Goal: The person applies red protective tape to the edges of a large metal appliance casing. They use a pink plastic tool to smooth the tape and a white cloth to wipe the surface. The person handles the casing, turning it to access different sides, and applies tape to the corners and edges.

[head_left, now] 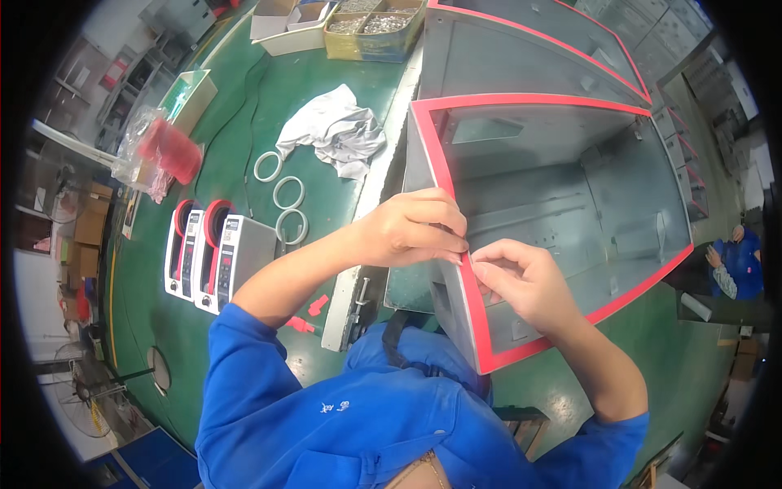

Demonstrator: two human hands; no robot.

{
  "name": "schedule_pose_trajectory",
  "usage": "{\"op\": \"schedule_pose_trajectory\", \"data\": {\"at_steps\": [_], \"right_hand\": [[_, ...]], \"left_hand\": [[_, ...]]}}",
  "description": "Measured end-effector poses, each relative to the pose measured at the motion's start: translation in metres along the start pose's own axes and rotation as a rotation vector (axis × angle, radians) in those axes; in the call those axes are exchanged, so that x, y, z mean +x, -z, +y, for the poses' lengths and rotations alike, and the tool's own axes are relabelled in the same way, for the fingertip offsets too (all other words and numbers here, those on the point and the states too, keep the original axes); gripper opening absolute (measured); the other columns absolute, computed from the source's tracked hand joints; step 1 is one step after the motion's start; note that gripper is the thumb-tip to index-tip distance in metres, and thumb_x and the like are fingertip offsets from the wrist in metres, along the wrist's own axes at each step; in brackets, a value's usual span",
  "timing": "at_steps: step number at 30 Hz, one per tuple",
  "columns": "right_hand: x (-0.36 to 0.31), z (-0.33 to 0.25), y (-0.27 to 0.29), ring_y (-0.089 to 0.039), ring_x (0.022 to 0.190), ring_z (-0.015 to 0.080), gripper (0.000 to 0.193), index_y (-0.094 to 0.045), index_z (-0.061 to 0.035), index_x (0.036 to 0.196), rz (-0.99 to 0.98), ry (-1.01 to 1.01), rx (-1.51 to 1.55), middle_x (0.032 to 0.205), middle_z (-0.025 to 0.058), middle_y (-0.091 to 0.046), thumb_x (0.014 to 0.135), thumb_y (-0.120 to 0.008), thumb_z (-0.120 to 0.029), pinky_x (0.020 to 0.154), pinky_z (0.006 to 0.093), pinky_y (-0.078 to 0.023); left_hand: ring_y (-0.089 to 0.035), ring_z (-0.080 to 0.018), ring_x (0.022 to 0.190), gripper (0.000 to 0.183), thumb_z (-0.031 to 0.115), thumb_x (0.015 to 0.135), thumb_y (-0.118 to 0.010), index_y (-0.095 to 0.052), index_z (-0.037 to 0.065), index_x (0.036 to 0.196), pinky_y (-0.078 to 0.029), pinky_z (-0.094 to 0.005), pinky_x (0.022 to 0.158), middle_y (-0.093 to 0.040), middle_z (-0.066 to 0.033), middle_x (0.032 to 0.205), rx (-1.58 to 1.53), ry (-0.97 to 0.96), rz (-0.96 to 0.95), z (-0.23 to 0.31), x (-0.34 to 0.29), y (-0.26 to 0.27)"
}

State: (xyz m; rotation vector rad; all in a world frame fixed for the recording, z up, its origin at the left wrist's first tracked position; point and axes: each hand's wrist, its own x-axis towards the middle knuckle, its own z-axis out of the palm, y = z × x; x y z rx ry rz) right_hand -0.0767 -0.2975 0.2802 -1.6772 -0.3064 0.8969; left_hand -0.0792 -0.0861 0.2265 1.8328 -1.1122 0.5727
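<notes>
A grey metal cabinet shell point(529, 196) lies tilted in front of me, its open face toward me. Red tape point(562, 100) runs along the rim of that opening. On the rim's left side, my left hand point(411, 230) is closed, its fingertips pinching the red tape at the edge. Close beside it, my right hand point(525, 285) is closed too, thumb and fingers drawn together just inside the rim. What its fingertips hold, if anything, is hidden.
Two white tape dispensers point(232, 257) stand on the green table point(326, 73), near white tape rings point(289, 193) and a white cloth point(336, 130). Behind are a yellow parts bin point(375, 45) and another red-edged shell point(521, 53). A co-worker in blue point(737, 265) is at far right.
</notes>
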Motion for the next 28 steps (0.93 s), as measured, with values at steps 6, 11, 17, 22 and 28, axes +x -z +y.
{"op": "schedule_pose_trajectory", "data": {"at_steps": [6,11,17,22,28], "right_hand": [[0.008,0.001,0.002,-0.052,0.066,0.0096,0.014,-0.059,-0.0001,0.089,-0.048,-0.12,0.229,0.076,0.0035,-0.057,0.084,-0.056,-0.013,0.062,0.0236,-0.043],[0.009,0.002,-0.005,-0.051,0.069,0.0093,0.013,-0.057,-0.0009,0.089,-0.017,-0.145,0.29,0.079,0.0033,-0.056,0.085,-0.054,-0.013,0.065,0.0235,-0.043],[0.008,0.004,-0.012,-0.049,0.069,0.0076,0.012,-0.055,-0.0026,0.089,0.024,-0.131,0.317,0.079,0.0016,-0.055,0.086,-0.052,-0.013,0.065,0.0228,-0.041],[0.008,0.008,-0.017,-0.053,0.068,0.0091,0.014,-0.052,0.0006,0.09,0.066,-0.083,0.309,0.078,0.0049,-0.057,0.088,-0.049,-0.013,0.062,0.0237,-0.044],[0.008,0.016,-0.024,-0.052,0.069,0.0087,0.013,-0.051,-0.0002,0.091,0.136,-0.092,0.383,0.079,0.0049,-0.056,0.088,-0.05,-0.013,0.063,0.0234,-0.044]], "left_hand": [[-0.056,-0.0222,0.075,0.024,0.01,0.06,-0.075,-0.067,0.003,0.081,-0.046,-0.0311,0.062,-0.059,-0.0051,0.086,0.015,0.02,0.072,0.0,-0.006,-0.006],[-0.056,-0.0225,0.076,0.025,0.01,0.06,-0.074,-0.066,0.003,0.083,-0.046,-0.0312,0.063,-0.058,-0.0054,0.088,0.012,0.026,0.094,0.0,-0.009,-0.007],[-0.054,-0.0229,0.076,0.024,0.009,0.061,-0.073,-0.065,0.003,0.083,-0.046,-0.0315,0.064,-0.057,-0.0056,0.088,-0.009,0.044,0.096,0.0,-0.01,-0.007],[-0.055,-0.023,0.076,0.024,0.009,0.061,-0.074,-0.065,0.002,0.083,-0.047,-0.0315,0.064,-0.057,-0.006,0.088,0.006,0.054,0.11,0.002,-0.01,-0.007],[-0.056,-0.0228,0.077,0.027,0.01,0.059,-0.075,-0.067,0.003,0.084,-0.046,-0.0313,0.064,-0.059,-0.0066,0.089,0.053,0.048,0.129,0.002,-0.012,-0.009]]}}
